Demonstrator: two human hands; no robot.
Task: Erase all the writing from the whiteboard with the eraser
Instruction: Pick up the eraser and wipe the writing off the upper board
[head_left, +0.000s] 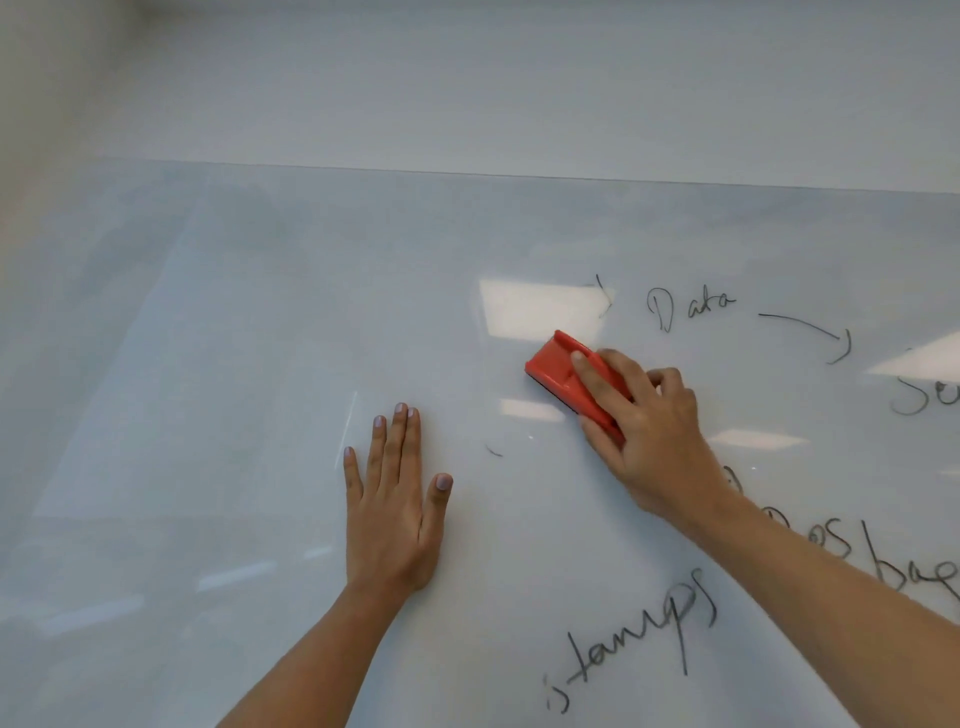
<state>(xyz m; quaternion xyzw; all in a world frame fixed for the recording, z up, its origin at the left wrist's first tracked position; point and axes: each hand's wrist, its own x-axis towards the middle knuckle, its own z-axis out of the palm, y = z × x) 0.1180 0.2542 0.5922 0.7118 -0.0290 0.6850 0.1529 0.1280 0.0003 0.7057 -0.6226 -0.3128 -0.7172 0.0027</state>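
Note:
A glossy whiteboard fills the view. My right hand grips a red eraser and presses it flat on the board, just left of the word "Data". My left hand lies flat on the board, fingers together, holding nothing. Black writing is on the right side: an arrow, "stamps", and partly hidden words by my right forearm. A small stray mark sits between my hands.
The board's top edge runs across the upper view with plain wall above it. Ceiling-light reflections shine on the surface. More writing is cut off at the right edge. The left half of the board bears no writing.

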